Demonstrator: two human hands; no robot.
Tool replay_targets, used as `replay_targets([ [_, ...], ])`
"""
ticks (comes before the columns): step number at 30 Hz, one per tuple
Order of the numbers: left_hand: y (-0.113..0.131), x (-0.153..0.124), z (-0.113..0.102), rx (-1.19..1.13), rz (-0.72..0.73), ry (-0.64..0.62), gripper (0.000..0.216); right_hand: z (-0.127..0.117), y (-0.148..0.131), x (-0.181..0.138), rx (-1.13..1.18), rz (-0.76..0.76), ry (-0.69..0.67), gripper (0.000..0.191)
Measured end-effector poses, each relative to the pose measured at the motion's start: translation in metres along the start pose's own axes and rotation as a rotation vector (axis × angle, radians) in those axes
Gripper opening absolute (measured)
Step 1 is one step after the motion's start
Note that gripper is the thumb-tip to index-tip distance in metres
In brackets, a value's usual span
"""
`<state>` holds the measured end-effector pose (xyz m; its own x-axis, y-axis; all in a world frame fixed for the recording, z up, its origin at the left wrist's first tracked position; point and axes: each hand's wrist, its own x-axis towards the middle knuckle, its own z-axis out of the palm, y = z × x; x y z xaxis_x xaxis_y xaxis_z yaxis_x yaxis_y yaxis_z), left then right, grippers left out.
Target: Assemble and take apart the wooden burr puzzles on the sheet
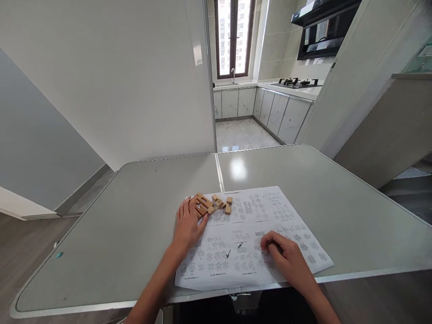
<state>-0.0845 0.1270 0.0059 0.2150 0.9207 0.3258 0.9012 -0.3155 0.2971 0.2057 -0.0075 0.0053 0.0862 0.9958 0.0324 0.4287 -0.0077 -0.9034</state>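
My left hand (187,226) lies flat on the left part of a white printed sheet (251,225), fingers stretched toward a cluster of small wooden puzzle pieces (206,205) that its fingertips touch. A separate wooden piece (228,205) sits just right of the cluster. My right hand (286,260) rests on the lower right of the sheet with its fingers curled, fingertips pressed on the paper; I see nothing in it. The sheet shows rows of small diagrams and two dark tick marks (234,250).
The sheet lies on a grey table (135,216) with a metal rim and a centre seam. Behind it a white wall (118,81) stands at the left, and a kitchen doorway with cabinets (266,105), sink and hob opens at the back.
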Motion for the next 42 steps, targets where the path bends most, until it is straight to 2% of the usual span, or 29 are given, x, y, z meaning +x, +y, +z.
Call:
replay_targets([
  [10,0.007,0.02,0.008,-0.037,-0.048,-0.001,0.06,-0.001,0.007,0.001,-0.004,0.02,-0.051,0.023],
  [14,0.009,0.022,0.007,-0.055,-0.045,0.018,0.054,-0.001,0.007,0.001,-0.025,0.008,-0.026,0.024],
  [25,-0.011,0.025,-0.004,0.035,0.076,-0.057,0.059,-0.001,0.002,0.001,-0.003,0.001,-0.02,0.025],
  [30,-0.014,0.008,-0.019,-0.001,0.005,-0.059,0.065,-0.001,-0.003,0.0,-0.004,0.001,-0.001,0.024],
  [33,-0.001,-0.011,-0.034,-0.045,-0.004,-0.071,0.065,-0.002,-0.003,0.001,-0.004,0.008,-0.003,0.025],
  [37,0.032,-0.039,-0.046,-0.161,0.048,-0.084,0.065,-0.002,0.0,0.002,-0.007,-0.006,-0.012,0.024],
  [42,0.071,-0.06,-0.034,-0.301,0.157,-0.169,0.072,-0.002,-0.001,0.003,-0.018,-0.023,0.01,0.023],
])
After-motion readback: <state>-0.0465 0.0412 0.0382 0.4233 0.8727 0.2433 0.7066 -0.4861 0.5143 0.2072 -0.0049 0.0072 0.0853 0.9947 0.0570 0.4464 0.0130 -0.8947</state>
